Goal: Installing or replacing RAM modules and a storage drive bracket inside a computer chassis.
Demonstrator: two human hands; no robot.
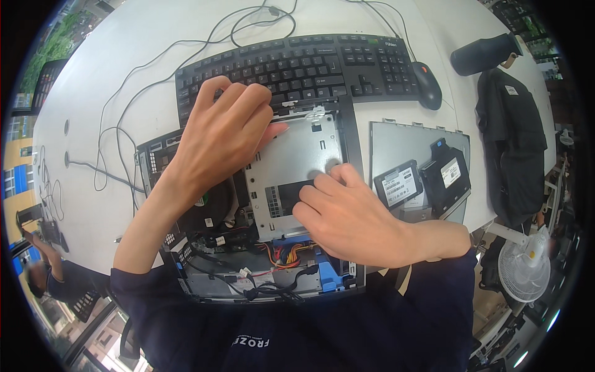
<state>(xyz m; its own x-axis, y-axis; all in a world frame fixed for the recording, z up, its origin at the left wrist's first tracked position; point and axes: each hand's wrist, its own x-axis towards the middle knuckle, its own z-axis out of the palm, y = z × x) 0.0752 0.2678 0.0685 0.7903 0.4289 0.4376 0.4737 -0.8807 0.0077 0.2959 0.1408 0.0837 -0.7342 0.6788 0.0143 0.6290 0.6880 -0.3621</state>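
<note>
An opened desktop computer case (356,133) lies in front of me, its inner parts exposed. A silver metal bracket plate (297,155) with slots and a dark cutout covers its upper right part. My left hand (229,124) reaches over the plate's upper left corner, fingers curled and thumb sticking out over the metal. Lower down, my right hand (347,211) rests at the plate's right side with bent, closed fingers. Both sets of fingertips are partly hidden, so anything pinched in them does not show. Coloured wires (285,254) and a blue plastic latch (330,276) sit nearest my body.
Behind the case stand a black keyboard (273,68) and a mouse (427,87). At right, a metal side panel (396,139) carries a labelled drive (398,185) and a black drive caddy (447,173). A dark bottle (483,56), a black bag (511,142) and a white fan (525,266) are farther right.
</note>
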